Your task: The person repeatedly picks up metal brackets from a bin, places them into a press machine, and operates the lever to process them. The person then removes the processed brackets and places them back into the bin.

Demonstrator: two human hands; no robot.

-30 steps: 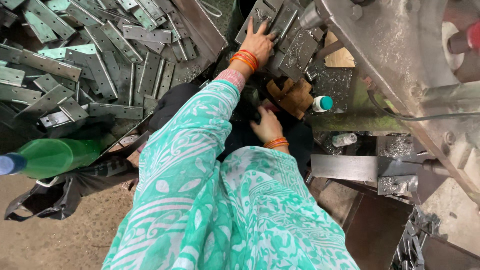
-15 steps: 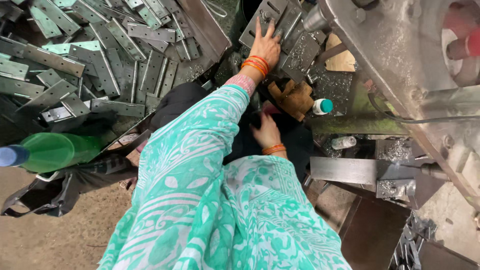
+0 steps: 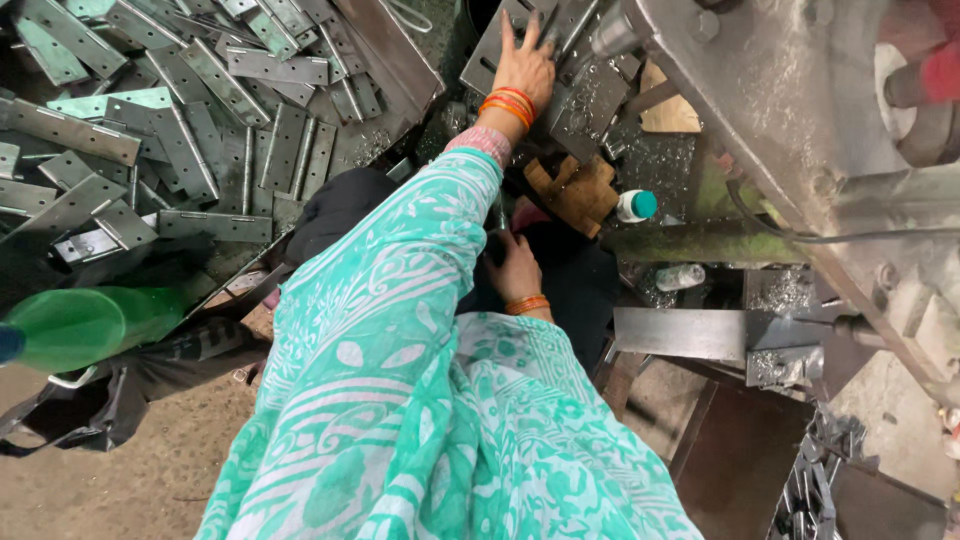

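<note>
A metalworking workshop, seen from above through my head camera.
At the upper left of the frame I see a heap of flat grey metal hinges (image 3: 170,120); at the upper right a heavy steel press machine (image 3: 800,120); metal shavings (image 3: 660,160) and dirt floor (image 3: 150,480) below.

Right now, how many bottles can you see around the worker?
3: a large green bottle at far left, a white bottle with a teal cap by the machine, and a small clear one just below it. Others may be hidden.
</note>
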